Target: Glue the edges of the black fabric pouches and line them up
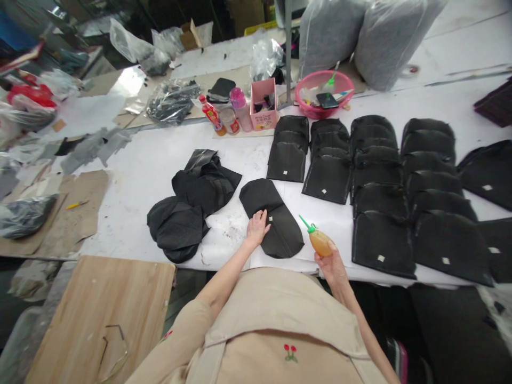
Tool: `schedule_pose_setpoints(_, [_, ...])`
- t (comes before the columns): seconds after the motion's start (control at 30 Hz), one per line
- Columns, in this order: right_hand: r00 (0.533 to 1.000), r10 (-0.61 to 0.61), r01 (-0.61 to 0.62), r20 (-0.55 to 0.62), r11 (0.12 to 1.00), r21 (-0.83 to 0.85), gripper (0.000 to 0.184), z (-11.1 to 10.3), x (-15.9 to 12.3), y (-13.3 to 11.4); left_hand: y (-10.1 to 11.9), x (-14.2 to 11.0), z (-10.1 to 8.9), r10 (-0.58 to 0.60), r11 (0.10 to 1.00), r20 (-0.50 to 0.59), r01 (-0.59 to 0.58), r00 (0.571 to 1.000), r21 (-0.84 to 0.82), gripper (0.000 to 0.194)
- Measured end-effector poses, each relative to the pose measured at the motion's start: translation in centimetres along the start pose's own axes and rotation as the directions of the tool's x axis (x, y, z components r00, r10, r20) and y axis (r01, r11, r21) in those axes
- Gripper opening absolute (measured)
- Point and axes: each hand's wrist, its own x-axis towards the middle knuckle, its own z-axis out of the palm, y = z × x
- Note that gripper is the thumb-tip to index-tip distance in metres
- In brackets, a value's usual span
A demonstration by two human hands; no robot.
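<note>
My right hand (pixel 333 265) is wrapped round a squeeze bottle (pixel 321 243) of amber liquid, with a green cap and thin green nozzle. The bottle tilts up and left, its tip just right of a black oval fabric piece (pixel 282 234). On that piece rests my left hand (pixel 258 228), fingers stretched out beside a small white tag (pixel 271 218). Left of it lies a loose heap of black fabric pieces (pixel 204 184). To the right, black pieces (pixel 382 229) lie overlapped in rows, several with small pale tags.
Behind the work stand a red-capped drink bottle (pixel 212 116), a glass jar (pixel 229 121), a pink bottle (pixel 240 108), a pink box (pixel 264 106) and a pink basin (pixel 325 96) holding a phone. Glasses (pixel 114 354) lie on a wooden board (pixel 104 304) at lower left.
</note>
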Motion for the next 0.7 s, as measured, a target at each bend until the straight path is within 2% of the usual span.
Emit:
schedule_pose_setpoints(0.3, [0.999, -0.016, 0.016, 0.037, 1.0, -0.003, 0.039, 0.9, -0.5, -0.2, -0.2, 3.1, -1.0, -0.137, 0.988, 0.042, 0.14, 0.99, -0.068, 0.014])
schedule_pose_setpoints(0.43, [1.0, -0.002, 0.001, 0.016, 1.0, 0.029, 0.039, 1.0, -0.7, -0.2, -0.6, 3.7, -1.4, -0.124, 0.986, 0.093, 0.133, 0.988, -0.101, 0.013])
schedule_pose_setpoints(0.6, [1.0, -0.013, 0.013, 0.008, 0.999, 0.046, 0.04, 0.6, -0.5, 0.0, 0.5, 3.5, -1.5, -0.106, 0.994, 0.055, 0.105, 0.993, 0.02, 0.02])
schedule_pose_setpoints(0.7, [1.0, -0.027, 0.027, -0.006, 0.998, 0.059, 0.039, 0.3, -0.4, -0.2, 1.3, 3.2, -1.5, -0.126, 0.992, 0.039, 0.126, 0.991, 0.015, 0.019])
